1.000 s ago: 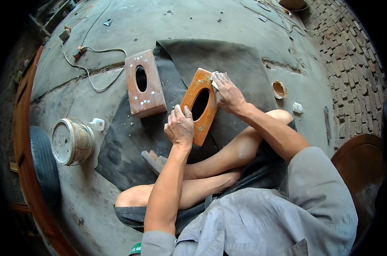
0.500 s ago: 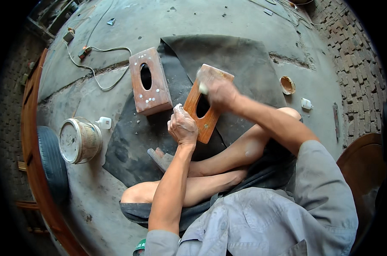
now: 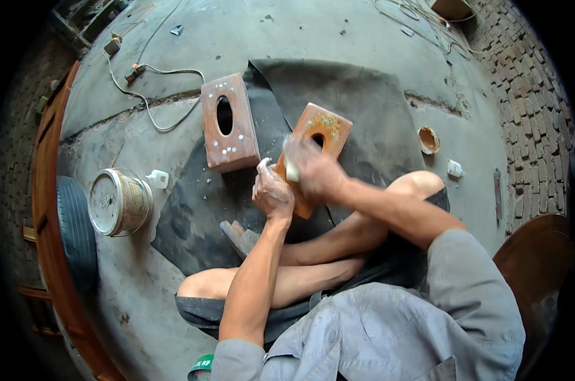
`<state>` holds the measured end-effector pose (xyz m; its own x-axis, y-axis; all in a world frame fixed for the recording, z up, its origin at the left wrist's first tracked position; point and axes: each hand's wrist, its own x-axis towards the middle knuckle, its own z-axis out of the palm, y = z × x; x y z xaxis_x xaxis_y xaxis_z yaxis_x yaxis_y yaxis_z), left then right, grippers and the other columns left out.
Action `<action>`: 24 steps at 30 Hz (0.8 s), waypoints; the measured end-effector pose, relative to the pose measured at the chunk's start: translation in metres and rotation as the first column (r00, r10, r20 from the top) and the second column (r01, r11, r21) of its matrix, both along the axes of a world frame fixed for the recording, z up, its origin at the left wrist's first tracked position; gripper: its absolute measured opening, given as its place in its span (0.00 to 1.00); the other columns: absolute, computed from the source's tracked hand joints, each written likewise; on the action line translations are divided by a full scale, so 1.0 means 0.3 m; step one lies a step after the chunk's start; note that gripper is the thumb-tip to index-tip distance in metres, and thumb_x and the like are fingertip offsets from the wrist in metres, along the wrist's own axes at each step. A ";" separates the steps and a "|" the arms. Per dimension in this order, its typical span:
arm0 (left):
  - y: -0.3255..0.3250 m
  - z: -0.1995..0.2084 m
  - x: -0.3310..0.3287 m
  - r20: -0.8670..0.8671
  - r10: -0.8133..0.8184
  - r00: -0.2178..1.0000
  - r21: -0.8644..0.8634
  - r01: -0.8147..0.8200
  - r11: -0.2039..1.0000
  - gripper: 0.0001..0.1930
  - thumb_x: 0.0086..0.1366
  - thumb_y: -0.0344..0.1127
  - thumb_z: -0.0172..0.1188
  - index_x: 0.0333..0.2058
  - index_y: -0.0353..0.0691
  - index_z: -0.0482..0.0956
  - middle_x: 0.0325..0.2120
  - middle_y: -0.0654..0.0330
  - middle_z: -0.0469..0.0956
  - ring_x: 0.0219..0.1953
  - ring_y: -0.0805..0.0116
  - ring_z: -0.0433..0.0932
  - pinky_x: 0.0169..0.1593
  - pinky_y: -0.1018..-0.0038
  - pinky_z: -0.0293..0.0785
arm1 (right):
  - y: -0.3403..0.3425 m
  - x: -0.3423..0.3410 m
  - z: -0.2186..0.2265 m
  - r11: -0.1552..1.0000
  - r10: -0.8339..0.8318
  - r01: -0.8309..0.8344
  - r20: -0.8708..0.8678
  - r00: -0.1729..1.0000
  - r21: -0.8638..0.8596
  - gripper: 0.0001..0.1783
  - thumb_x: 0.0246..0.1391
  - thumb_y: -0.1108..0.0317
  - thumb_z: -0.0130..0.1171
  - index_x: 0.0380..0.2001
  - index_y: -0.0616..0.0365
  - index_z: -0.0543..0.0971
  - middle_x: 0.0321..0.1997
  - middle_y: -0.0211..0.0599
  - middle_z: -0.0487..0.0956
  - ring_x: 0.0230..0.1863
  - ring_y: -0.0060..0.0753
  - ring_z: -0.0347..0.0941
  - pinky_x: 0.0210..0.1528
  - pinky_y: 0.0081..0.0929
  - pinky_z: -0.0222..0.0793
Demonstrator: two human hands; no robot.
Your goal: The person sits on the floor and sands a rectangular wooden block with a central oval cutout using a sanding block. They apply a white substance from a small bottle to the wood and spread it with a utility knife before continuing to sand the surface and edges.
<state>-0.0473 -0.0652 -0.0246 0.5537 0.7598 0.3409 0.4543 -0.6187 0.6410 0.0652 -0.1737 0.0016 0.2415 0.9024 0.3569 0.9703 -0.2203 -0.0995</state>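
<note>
A wooden tissue box (image 3: 338,127) with an oval opening lies slanted in front of me, its far end speckled with yellowish dust. My left hand (image 3: 273,192), whitened with dust, is closed on the box's near left side. Across the top face, over part of the opening, lies my right hand (image 3: 318,170), blurred by motion. It is closed on a small pale pad (image 3: 292,171), whose edge shows beside the fingers. To the left stands a second, duller tissue box (image 3: 241,145) with white spots around its oval opening.
A dark mat (image 3: 363,89) lies under both boxes. At left are a lidded bucket (image 3: 132,203), a small white bottle (image 3: 158,179), a tyre (image 3: 77,232) and a cable (image 3: 135,95). To the right sit a small brown-stained cup (image 3: 429,140) and another white bottle (image 3: 454,168).
My right hand has slid with the pad from the box's far end toward its near end, uncovering the speckled far part. My left hand keeps its hold; the view has shifted slightly.
</note>
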 end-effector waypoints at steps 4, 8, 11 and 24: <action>0.010 0.010 -0.009 0.042 -0.032 0.999 0.036 0.031 0.999 0.13 0.70 0.29 0.53 0.52 0.39 0.76 0.35 0.48 0.85 0.36 0.42 0.84 0.42 0.52 0.79 | -0.003 0.140 0.063 0.997 -0.060 0.057 -0.072 0.996 -0.044 0.34 0.55 0.69 0.54 0.65 0.76 0.70 0.69 0.62 0.72 0.74 0.55 0.65 0.78 0.42 0.56; -0.001 0.014 0.005 -0.017 -0.023 1.000 -0.049 0.022 0.999 0.11 0.74 0.31 0.49 0.51 0.41 0.76 0.37 0.43 0.85 0.40 0.38 0.84 0.42 0.49 0.78 | 0.020 0.151 0.028 0.974 -0.177 0.195 0.156 0.972 -0.113 0.36 0.54 0.69 0.52 0.66 0.77 0.68 0.70 0.65 0.69 0.74 0.58 0.64 0.80 0.45 0.52; 0.000 0.008 -0.014 -0.013 -0.013 1.000 -0.015 0.012 1.000 0.11 0.73 0.31 0.51 0.51 0.42 0.76 0.36 0.45 0.85 0.39 0.39 0.84 0.41 0.50 0.79 | -0.024 0.029 0.021 0.997 0.038 -0.038 -0.011 0.999 -0.062 0.38 0.51 0.68 0.55 0.66 0.76 0.68 0.70 0.64 0.70 0.74 0.56 0.65 0.80 0.46 0.53; -0.012 -0.002 0.019 0.013 -0.028 1.000 0.063 0.027 0.998 0.12 0.69 0.29 0.54 0.49 0.40 0.79 0.32 0.49 0.84 0.35 0.45 0.84 0.40 0.55 0.80 | -0.101 0.342 0.005 0.947 -0.320 0.320 0.032 0.947 -0.012 0.35 0.55 0.66 0.55 0.65 0.75 0.69 0.68 0.65 0.71 0.72 0.57 0.67 0.78 0.45 0.55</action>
<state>-0.0416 -0.0689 -0.0253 0.5686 0.7213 0.3954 0.4281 -0.6699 0.6066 0.1678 -0.2040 0.0031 0.5085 0.7850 0.3539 0.8508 -0.5212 -0.0663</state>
